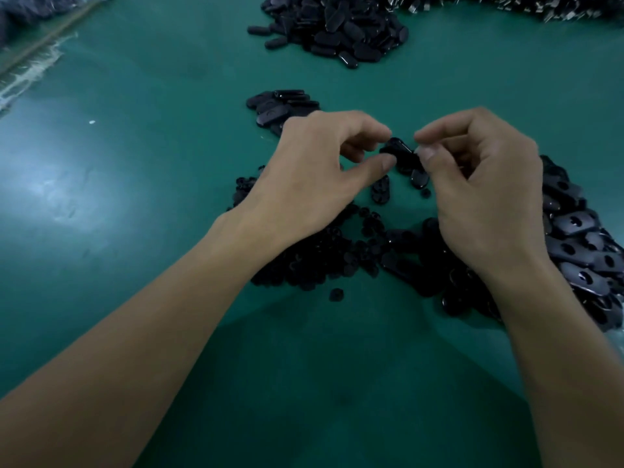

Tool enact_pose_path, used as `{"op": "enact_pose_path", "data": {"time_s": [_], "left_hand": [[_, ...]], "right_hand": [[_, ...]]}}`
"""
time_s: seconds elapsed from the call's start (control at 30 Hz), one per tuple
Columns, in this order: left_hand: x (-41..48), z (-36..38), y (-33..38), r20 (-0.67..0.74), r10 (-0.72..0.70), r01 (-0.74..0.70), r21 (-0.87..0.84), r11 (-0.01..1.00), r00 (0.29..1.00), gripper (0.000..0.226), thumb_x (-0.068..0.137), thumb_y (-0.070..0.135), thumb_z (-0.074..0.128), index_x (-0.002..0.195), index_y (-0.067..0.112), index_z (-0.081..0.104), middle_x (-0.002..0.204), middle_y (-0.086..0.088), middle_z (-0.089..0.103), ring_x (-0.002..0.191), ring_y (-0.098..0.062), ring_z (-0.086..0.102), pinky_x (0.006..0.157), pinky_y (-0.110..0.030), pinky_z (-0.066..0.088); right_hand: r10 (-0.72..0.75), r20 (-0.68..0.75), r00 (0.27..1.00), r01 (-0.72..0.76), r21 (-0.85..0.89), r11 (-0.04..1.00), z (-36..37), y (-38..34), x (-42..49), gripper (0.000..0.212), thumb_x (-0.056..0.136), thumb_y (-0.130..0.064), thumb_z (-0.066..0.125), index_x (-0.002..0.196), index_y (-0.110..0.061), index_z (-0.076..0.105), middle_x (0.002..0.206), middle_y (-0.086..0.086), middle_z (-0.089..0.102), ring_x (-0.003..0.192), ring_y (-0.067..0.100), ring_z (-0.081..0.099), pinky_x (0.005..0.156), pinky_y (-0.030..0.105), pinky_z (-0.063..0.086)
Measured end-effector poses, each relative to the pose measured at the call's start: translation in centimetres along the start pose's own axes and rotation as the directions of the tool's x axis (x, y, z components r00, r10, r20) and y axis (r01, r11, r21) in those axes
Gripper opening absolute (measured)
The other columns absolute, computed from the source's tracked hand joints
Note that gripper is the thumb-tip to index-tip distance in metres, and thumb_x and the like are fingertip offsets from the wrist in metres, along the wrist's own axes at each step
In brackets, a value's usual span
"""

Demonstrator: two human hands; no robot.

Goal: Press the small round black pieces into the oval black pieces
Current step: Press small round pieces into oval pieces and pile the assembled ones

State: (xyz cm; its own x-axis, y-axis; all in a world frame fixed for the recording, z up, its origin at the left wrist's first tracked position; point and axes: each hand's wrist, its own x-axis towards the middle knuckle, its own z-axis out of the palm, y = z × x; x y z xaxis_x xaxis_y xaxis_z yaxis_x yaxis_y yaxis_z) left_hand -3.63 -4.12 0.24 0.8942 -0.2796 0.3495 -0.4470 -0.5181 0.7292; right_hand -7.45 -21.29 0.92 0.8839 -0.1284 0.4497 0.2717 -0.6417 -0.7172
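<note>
An oval black piece [398, 151] is held above the green table between both hands. My left hand [314, 173] pinches its left end with thumb and forefinger. My right hand [479, 190] pinches its right end, fingers curled; any round piece in those fingertips is hidden. Beneath my wrists spreads a heap of small round black pieces [324, 255]. A heap of oval black pieces [580, 244] lies at the right, partly covered by my right hand.
A small stack of oval pieces [283, 106] sits just beyond my left hand. A large pile of oval pieces [334, 32] lies at the far edge, with metal parts [506, 5] behind it. Two loose ovals [381, 190] lie under the hands. Plastic wrap [30, 69] is at the far left.
</note>
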Motion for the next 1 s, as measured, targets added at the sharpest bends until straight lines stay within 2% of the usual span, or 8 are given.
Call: {"op": "enact_pose_path", "data": {"time_s": [0.27, 0.37, 0.5, 0.63, 0.73, 0.83, 0.9, 1.0], "left_hand": [[-0.6, -0.1, 0.1, -0.015, 0.013, -0.015, -0.102, 0.995, 1.000, 0.008, 0.096, 0.024, 0.069, 0.096, 0.021, 0.076, 0.077, 0.015, 0.072, 0.072, -0.003, 0.067, 0.069, -0.020, 0.054], [-0.6, -0.2, 0.1, -0.005, -0.033, 0.032, -0.162, 0.986, 0.999, 0.013, 0.097, 0.027, 0.065, 0.086, 0.023, 0.073, 0.079, 0.003, 0.075, 0.074, -0.019, 0.071, 0.071, -0.039, 0.059], [-0.7, -0.3, 0.2, -0.009, -0.083, 0.078, -0.251, 0.965, 0.996, 0.014, 0.096, 0.028, 0.063, 0.087, 0.032, 0.073, 0.076, 0.007, 0.076, 0.071, -0.013, 0.072, 0.065, -0.029, 0.059], [-0.7, -0.2, 0.1, -0.045, -0.104, 0.091, -0.232, 0.968, 0.994, 0.007, 0.093, 0.026, 0.070, 0.093, 0.027, 0.077, 0.072, 0.010, 0.072, 0.071, -0.013, 0.069, 0.073, -0.042, 0.060], [-0.6, -0.3, 0.0, -0.063, -0.140, 0.120, -0.257, 0.959, 0.988, 0.006, 0.091, 0.022, 0.074, 0.090, 0.028, 0.075, 0.074, 0.010, 0.073, 0.071, -0.010, 0.070, 0.074, -0.039, 0.061], [-0.5, -0.4, -0.2, -0.125, -0.168, 0.132, -0.254, 0.958, 0.978, 0.012, 0.090, 0.022, 0.074, 0.084, 0.032, 0.071, 0.073, 0.010, 0.073, 0.071, -0.012, 0.070, 0.074, -0.040, 0.061], [-0.4, -0.5, -0.4, -0.178, -0.197, 0.148, -0.256, 0.955, 0.964, 0.012, 0.089, 0.022, 0.072, 0.082, 0.032, 0.070, 0.072, 0.009, 0.073, 0.072, -0.014, 0.071, 0.076, -0.044, 0.061], [-0.3, -0.7, -0.6, -0.215, -0.237, 0.176, -0.267, 0.947, 0.947, 0.010, 0.088, 0.023, 0.071, 0.081, 0.030, 0.071, 0.073, 0.002, 0.074, 0.073, -0.019, 0.073, 0.077, -0.047, 0.061]], "right_hand": [[0.066, 0.076, 0.995, -0.089, 0.370, 0.925, 0.2, 0.2, 0.2, 0.020, 0.093, -0.011, 0.067, 0.089, -0.031, 0.066, 0.077, -0.008, 0.067, 0.067, 0.003, 0.059, 0.067, 0.017, 0.046], [0.067, 0.083, 0.994, -0.093, 0.380, 0.920, 0.5, 0.5, 0.1, 0.012, 0.093, -0.018, 0.069, 0.093, -0.030, 0.068, 0.080, -0.011, 0.069, 0.072, 0.002, 0.061, 0.069, 0.017, 0.048], [0.039, 0.103, 0.994, -0.074, 0.360, 0.930, 1.0, 0.8, 0.1, 0.015, 0.088, -0.019, 0.073, 0.091, -0.033, 0.069, 0.084, -0.010, 0.072, 0.079, 0.004, 0.066, 0.076, 0.020, 0.052], [0.052, 0.101, 0.993, -0.083, 0.334, 0.939, 1.1, 0.9, 0.1, 0.015, 0.088, -0.020, 0.073, 0.087, -0.034, 0.071, 0.080, -0.011, 0.074, 0.075, 0.005, 0.067, 0.073, 0.022, 0.053], [0.052, 0.081, 0.995, -0.071, 0.257, 0.964, 1.2, 0.8, -0.2, 0.012, 0.091, -0.023, 0.070, 0.095, -0.034, 0.071, 0.080, -0.017, 0.073, 0.075, -0.001, 0.067, 0.073, 0.015, 0.051], [0.034, 0.078, 0.996, -0.035, 0.013, 0.999, 1.4, 0.9, -0.6, 0.024, 0.094, -0.028, 0.069, 0.117, -0.024, 0.070, 0.091, -0.017, 0.067, 0.083, 0.000, 0.065, 0.078, 0.010, 0.047], [-0.018, 0.134, 0.991, 0.045, -0.196, 0.980, 1.4, 0.9, -0.8, 0.032, 0.093, -0.033, 0.069, 0.123, -0.020, 0.067, 0.096, -0.009, 0.063, 0.086, 0.009, 0.059, 0.081, 0.018, 0.043], [-0.056, 0.315, 0.947, 0.172, -0.355, 0.919, 1.5, 0.6, -0.9, 0.038, 0.093, -0.046, 0.064, 0.121, -0.020, 0.068, 0.097, -0.004, 0.060, 0.095, 0.016, 0.051, 0.081, 0.027, 0.034]]}}
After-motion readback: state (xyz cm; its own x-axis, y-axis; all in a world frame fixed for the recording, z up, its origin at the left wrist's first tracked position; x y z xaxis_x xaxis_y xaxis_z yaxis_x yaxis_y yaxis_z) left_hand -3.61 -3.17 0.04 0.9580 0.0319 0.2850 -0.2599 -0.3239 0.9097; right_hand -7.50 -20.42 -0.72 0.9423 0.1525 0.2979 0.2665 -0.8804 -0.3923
